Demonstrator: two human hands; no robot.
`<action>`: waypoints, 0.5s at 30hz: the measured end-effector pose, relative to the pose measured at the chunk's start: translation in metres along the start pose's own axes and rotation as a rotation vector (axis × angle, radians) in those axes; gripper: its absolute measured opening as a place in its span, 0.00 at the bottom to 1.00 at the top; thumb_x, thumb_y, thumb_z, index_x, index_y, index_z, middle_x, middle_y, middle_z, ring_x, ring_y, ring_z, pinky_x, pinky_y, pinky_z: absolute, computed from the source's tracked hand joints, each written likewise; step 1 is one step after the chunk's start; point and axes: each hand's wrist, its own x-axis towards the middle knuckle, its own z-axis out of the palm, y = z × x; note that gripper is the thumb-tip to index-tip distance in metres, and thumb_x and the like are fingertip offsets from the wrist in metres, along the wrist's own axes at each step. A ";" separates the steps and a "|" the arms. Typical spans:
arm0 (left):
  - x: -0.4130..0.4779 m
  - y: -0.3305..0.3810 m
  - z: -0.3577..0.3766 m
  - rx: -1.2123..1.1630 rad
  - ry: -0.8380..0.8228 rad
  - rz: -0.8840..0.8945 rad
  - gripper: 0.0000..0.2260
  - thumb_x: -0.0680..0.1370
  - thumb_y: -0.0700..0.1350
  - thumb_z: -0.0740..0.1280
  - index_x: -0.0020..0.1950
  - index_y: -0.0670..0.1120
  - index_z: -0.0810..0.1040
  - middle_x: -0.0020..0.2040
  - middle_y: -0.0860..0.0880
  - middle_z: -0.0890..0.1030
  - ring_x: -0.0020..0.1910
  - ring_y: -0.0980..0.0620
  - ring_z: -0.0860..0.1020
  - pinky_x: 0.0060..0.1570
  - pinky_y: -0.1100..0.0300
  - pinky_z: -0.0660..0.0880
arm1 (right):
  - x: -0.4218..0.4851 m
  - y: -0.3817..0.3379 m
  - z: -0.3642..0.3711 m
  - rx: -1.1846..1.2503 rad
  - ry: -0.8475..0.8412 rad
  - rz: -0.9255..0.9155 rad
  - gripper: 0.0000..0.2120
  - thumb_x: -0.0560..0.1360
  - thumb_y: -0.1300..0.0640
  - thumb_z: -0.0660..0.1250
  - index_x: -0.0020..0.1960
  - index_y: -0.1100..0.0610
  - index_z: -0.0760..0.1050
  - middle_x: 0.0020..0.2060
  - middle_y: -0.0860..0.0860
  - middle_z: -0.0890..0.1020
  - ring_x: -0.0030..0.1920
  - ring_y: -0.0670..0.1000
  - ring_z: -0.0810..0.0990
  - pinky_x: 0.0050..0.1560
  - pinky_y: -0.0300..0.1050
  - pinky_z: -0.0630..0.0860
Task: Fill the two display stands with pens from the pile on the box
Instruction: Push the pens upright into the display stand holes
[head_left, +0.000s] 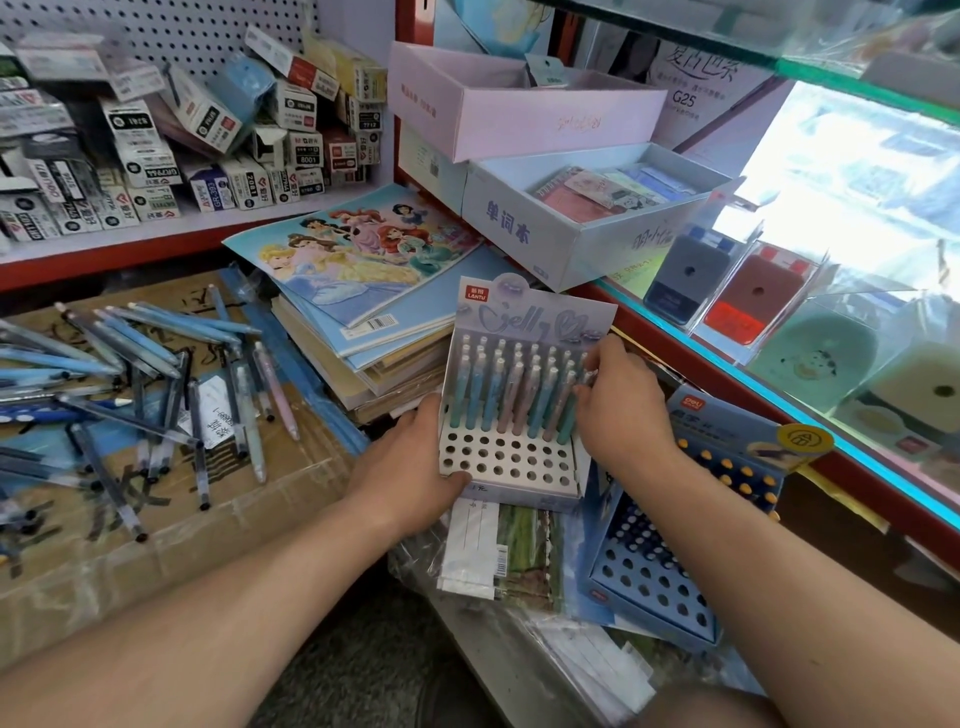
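Your left hand (410, 462) grips the front-left corner of the Jelly pen stand (509, 457), dead centre. Your right hand (623, 405) pinches a pen (567, 415) in its right column, apparently seating it. The front holes are empty, so next reach to 9 o'clock for the pen pile (130, 364) on the cardboard box (156, 545). The blue Deli stand (654, 571) waits at 4 o'clock. A glass counter (857, 182) lies at 2, pen cartons (156, 130) at 11.

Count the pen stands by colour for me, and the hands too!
white stand: 1
blue stand: 1
hands: 2, left hand and right hand
Total: 4
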 end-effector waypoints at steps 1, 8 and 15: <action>0.000 0.000 0.000 0.002 -0.002 -0.001 0.37 0.73 0.53 0.76 0.75 0.57 0.58 0.66 0.52 0.76 0.61 0.50 0.78 0.55 0.47 0.79 | 0.001 0.000 0.000 -0.012 -0.001 -0.005 0.11 0.80 0.63 0.65 0.60 0.54 0.70 0.54 0.53 0.76 0.49 0.51 0.75 0.47 0.46 0.71; 0.000 -0.001 0.000 0.006 -0.010 0.009 0.37 0.73 0.52 0.76 0.75 0.57 0.57 0.65 0.52 0.76 0.60 0.50 0.78 0.53 0.48 0.79 | 0.003 0.002 0.002 -0.009 0.002 0.002 0.10 0.80 0.62 0.65 0.60 0.54 0.71 0.52 0.54 0.77 0.50 0.52 0.77 0.47 0.47 0.73; -0.001 0.000 -0.001 0.005 -0.017 0.011 0.35 0.74 0.50 0.75 0.74 0.57 0.58 0.64 0.52 0.76 0.58 0.51 0.78 0.52 0.49 0.79 | 0.002 -0.002 -0.002 -0.022 -0.006 0.020 0.10 0.80 0.65 0.63 0.61 0.58 0.72 0.54 0.57 0.78 0.53 0.56 0.78 0.54 0.55 0.78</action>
